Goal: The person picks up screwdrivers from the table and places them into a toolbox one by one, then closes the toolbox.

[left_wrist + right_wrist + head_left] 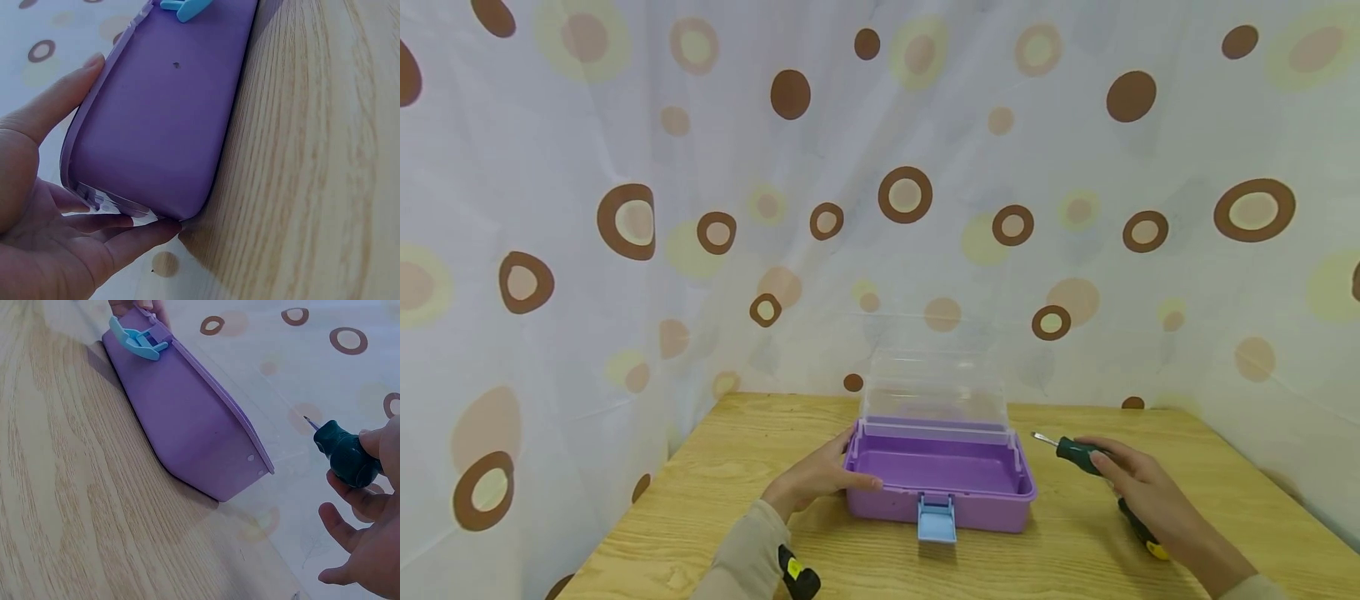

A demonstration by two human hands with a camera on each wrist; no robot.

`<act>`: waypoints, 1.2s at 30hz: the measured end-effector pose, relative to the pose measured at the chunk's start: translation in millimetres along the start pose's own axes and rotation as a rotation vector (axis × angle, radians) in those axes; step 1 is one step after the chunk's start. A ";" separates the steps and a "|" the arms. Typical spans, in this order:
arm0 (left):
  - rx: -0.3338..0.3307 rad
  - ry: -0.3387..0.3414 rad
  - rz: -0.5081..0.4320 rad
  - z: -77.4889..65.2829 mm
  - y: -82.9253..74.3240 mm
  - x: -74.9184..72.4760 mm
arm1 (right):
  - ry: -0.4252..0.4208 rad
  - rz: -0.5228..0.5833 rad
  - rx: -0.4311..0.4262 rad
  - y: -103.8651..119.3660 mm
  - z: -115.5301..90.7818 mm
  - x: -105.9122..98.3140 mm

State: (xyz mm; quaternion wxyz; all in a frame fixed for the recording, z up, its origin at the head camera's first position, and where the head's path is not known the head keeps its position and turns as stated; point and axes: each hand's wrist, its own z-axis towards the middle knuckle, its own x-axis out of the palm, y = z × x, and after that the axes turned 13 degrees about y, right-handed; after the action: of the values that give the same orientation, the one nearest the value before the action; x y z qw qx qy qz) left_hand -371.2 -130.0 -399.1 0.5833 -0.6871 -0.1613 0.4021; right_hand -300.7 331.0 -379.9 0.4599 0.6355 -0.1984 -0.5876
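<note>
the fingers of the right hand (1138, 483) pinch a short metal-shafted screwdriver with a dark green handle (1078, 455), clear of the box. the left hand (816, 475) grips the left end of an open purple plastic box (977, 510), set on the light wood-grain table (715, 467). caution: a loose fingertip hold could drop the screwdriver; a knock could tip the raised clear plastic lid (936, 383) shut. behind the table hangs a white sheet with brown and yellow dots (850, 275).
</note>
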 end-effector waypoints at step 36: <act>-0.018 -0.008 -0.008 -3.4 -3.1 1.3 | 0.113 0.085 -0.087 38.0 65.8 64.6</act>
State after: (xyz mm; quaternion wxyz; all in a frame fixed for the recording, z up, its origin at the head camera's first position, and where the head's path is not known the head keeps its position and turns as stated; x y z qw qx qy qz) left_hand -367.1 -130.5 -396.7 0.5780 -0.6901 -0.1699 0.4009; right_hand -336.0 237.7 -377.8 0.5219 0.6382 -0.1732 -0.5388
